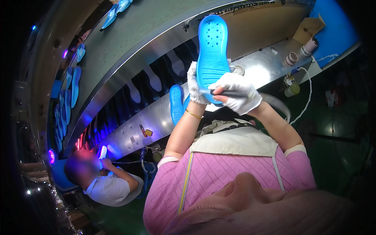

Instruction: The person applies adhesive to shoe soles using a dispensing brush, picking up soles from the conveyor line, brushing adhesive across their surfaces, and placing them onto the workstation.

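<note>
A bright blue shoe sole (pixel 212 51), pierced with small holes near its far end, is held up lengthwise in front of me. My left hand (pixel 193 84), in a white knit glove, is closed round its left edge near the heel. Over the heel end, my right hand (pixel 239 94), in a white glove with bare fingertips, grips a slim dark-handled tool (pixel 232 93). The tool's pale tip is blurred; whether it touches the sole I cannot tell. Below my left wrist, another blue sole (pixel 176 102) lies on the metal ledge, beside one partly hidden by my arm.
A white cup (pixel 237 70) stands behind my right hand. Rolls of tape (pixel 291 58) and a yellowish bottle (pixel 291 90) with a cord sit to the right. Beyond the ledge (pixel 129 135) runs a conveyor (pixel 156 17) carrying blue soles. At lower left, a co-worker (pixel 111 186) sits.
</note>
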### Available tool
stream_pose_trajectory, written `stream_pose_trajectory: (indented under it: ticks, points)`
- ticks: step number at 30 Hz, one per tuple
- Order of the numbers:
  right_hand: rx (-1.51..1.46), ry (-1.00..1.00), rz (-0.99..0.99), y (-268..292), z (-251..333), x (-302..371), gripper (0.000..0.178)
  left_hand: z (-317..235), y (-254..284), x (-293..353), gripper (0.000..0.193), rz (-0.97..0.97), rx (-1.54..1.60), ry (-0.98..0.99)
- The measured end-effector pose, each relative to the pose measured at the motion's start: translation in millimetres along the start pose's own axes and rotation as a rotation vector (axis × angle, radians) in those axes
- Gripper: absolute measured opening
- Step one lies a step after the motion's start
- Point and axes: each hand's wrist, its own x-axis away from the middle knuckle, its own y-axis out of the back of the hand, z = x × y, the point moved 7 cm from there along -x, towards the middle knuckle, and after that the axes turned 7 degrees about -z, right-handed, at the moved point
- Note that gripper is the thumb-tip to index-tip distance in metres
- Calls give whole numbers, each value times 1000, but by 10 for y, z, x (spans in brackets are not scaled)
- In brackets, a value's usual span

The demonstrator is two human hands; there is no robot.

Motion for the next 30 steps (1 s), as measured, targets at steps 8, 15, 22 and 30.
stream_pose_trajectory:
  ticks: [8, 15, 22, 30]
  points:
    - [178, -306, -117, 626, -447, -322, 11, 19, -72, 214, 82, 0, 53, 93]
    - [395, 347, -391, 865, -157, -660, 13, 133, 11, 315, 80, -49, -67, 151]
    - [-90, -155, -44, 194, -357, 39, 19, -182, 351, 265, 67, -166, -69, 28]
    - [265, 118, -260, 912, -97, -607, 18, -152, 78, 344, 75, -60, -229, 61]
